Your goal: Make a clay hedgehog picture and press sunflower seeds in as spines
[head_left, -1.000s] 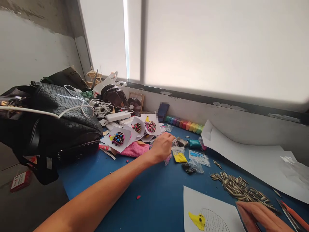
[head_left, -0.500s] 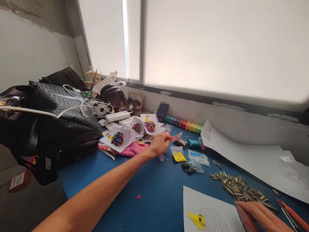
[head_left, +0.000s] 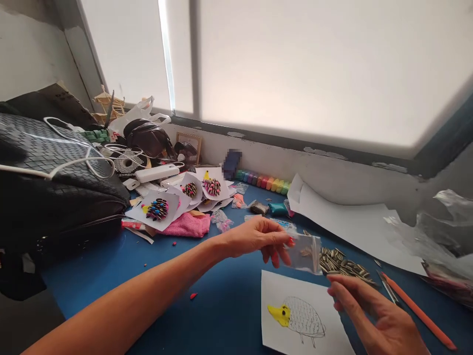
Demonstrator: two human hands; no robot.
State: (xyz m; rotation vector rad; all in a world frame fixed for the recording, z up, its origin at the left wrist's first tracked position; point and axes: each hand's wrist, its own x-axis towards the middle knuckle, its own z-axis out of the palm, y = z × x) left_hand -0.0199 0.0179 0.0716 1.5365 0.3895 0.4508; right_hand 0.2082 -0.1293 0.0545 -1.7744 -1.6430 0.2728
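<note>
My left hand point(head_left: 263, 237), arm stretched across the table, pinches a small clear zip bag point(head_left: 307, 255) between thumb and fingers. A little reddish material shows inside the bag. My right hand point(head_left: 377, 310) is partly curled near the bag's right end, thumb and forefinger slightly apart with nothing visible between them. Below lies a white paper sheet point(head_left: 273, 340) with a pen-drawn animal. Its head point(head_left: 280, 314) is yellow, with a dark eye, and the body is covered in small scale-like marks. Striped sunflower seeds point(head_left: 347, 266) are heaped behind my right hand.
Bags of coloured clay point(head_left: 278, 209) and a row of clay colours point(head_left: 264, 181) line the back. Seed-covered paper pieces point(head_left: 157, 209) rest near a pink cloth point(head_left: 188, 224). A black bag point(head_left: 55, 197) stands left; an orange-handled tool point(head_left: 419, 310) lies right.
My left hand has brought the small bag toward me and rightward, over the top of the drawing. My right hand has lifted off the paper's edge toward the bag. The view has turned right.
</note>
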